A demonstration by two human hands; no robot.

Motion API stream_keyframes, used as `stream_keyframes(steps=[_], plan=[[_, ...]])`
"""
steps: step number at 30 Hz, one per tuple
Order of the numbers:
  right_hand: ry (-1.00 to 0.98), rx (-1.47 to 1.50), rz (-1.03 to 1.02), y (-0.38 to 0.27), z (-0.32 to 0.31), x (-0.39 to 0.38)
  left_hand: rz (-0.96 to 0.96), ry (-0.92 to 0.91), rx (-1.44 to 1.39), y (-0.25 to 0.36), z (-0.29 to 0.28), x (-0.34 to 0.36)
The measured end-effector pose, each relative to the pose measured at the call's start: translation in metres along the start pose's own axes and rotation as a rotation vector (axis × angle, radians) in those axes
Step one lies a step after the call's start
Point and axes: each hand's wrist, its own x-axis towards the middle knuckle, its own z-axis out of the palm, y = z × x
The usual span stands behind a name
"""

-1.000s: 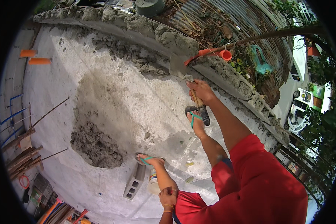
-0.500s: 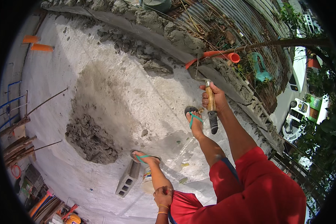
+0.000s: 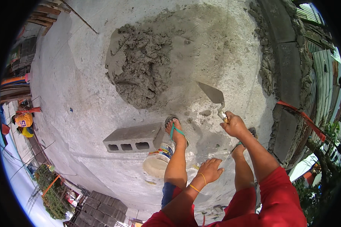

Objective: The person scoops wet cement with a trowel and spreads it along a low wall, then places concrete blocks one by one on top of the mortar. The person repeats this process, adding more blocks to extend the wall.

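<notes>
My right hand (image 3: 235, 125) is closed round the handle of a pointed trowel (image 3: 211, 93). The grey metal blade hangs over the floor, aimed toward a heap of wet mortar (image 3: 142, 68) on the far left, and does not touch it. My left hand (image 3: 210, 171) hovers in front of my legs, its fingers loosely stretched and nothing in it. Left of my sandalled foot lies a grey hollow concrete block (image 3: 132, 138), holes toward me. A white bucket (image 3: 155, 163) with a coloured label sits against the block's near side.
Along the right runs a low block wall (image 3: 290, 72), rough mortar lumps at its base and an orange tube (image 3: 305, 119) across it. Stacked blocks (image 3: 98, 210) stand at the lower left. A person in yellow (image 3: 24, 121) crouches at the far left. Wood pieces (image 3: 43, 15) lie upper left.
My view has turned toward the mortar and block. My right hand has brought the trowel from beside the wall to near the mortar. My left hand has come off my knee.
</notes>
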Motion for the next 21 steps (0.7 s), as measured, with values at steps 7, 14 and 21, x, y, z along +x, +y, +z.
stream_keyframes(steps=[7,14,21], plan=[[0.320,-0.330,-0.128,-0.188,-0.061,0.298,-0.035,0.026,-0.164,-0.049,-0.067,0.005],[0.012,-0.681,-0.136,-0.251,0.055,0.329,0.035,0.142,-0.287,-0.054,-0.099,-0.003],[-0.154,-1.073,-0.171,-0.246,-0.014,0.230,0.007,0.098,-0.437,-0.050,-0.113,0.016]])
